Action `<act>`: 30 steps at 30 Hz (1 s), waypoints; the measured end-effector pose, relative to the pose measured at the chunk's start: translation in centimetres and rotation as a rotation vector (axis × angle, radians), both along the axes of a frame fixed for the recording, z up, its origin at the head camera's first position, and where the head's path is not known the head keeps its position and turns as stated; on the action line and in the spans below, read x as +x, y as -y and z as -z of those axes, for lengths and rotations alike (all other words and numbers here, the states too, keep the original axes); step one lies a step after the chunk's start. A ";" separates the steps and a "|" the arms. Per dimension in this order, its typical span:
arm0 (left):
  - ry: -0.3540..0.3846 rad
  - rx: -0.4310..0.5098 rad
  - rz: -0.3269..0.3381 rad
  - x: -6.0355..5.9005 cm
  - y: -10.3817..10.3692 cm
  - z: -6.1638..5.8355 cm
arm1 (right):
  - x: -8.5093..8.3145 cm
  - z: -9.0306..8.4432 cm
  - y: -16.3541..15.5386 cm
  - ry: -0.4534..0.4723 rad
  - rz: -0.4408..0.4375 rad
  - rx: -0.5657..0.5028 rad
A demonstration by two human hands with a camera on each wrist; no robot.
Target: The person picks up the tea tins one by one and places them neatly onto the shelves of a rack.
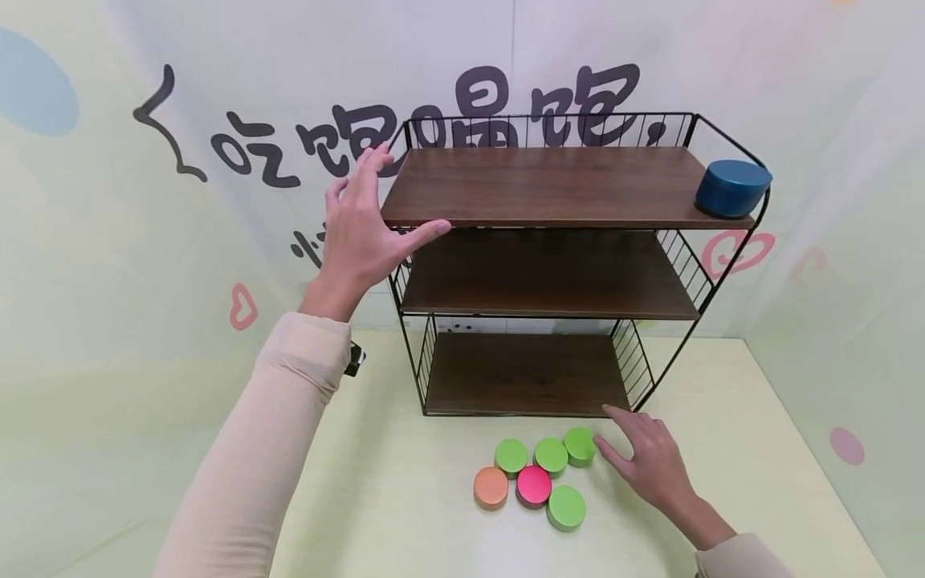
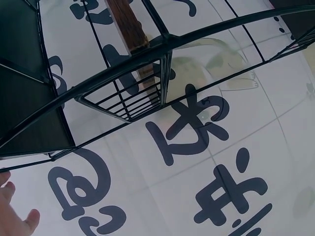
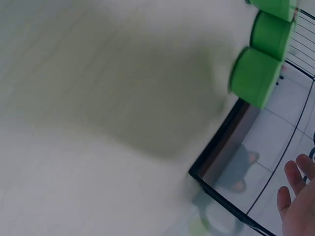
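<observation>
My left hand (image 1: 357, 229), thumb and fingers spread, is at the upper left corner of a three-tier shelf rack (image 1: 542, 189) with dark wood boards and a black wire frame. The left wrist view catches only part of that hand (image 2: 15, 211), beside the rack's wire; contact is unclear. Low on the right, my right hand (image 1: 650, 457) holds nothing, its thumb and fingers apart, close to a green round tin (image 1: 580, 446). Several green tins, one orange tin (image 1: 491, 488) and one pinkish-red tin (image 1: 534, 486) lie clustered before the rack.
A larger blue round tin (image 1: 733, 189) sits at the right end of the top board. The rack stands on a pale table (image 1: 376, 498) against a white printed backdrop (image 1: 217, 48). A small black object (image 1: 355, 359) shows behind the left sleeve.
</observation>
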State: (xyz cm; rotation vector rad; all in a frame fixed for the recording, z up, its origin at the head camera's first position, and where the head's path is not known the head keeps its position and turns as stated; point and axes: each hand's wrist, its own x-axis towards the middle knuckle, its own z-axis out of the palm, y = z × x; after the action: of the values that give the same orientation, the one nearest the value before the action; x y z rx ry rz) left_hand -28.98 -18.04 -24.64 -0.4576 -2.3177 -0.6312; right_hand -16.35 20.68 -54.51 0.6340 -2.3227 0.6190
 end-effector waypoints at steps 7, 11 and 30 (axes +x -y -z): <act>-0.013 0.003 0.005 0.1 0.0 0.0 | 0.4 2.2 0.9 0.105 -0.016 0.036; -0.010 0.004 0.005 0.1 0.0 0.0 | 0.6 3.2 1.4 0.167 -0.025 0.056; -0.007 0.010 0.003 0.0 0.1 0.1 | 0.9 4.8 2.4 0.244 0.016 0.064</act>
State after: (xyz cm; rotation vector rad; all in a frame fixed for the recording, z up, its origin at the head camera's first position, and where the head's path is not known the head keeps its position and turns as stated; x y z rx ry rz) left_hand -28.97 -18.11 -24.75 -0.4580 -2.3071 -0.6417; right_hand -15.45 18.25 -59.28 0.5960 -2.5809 0.6476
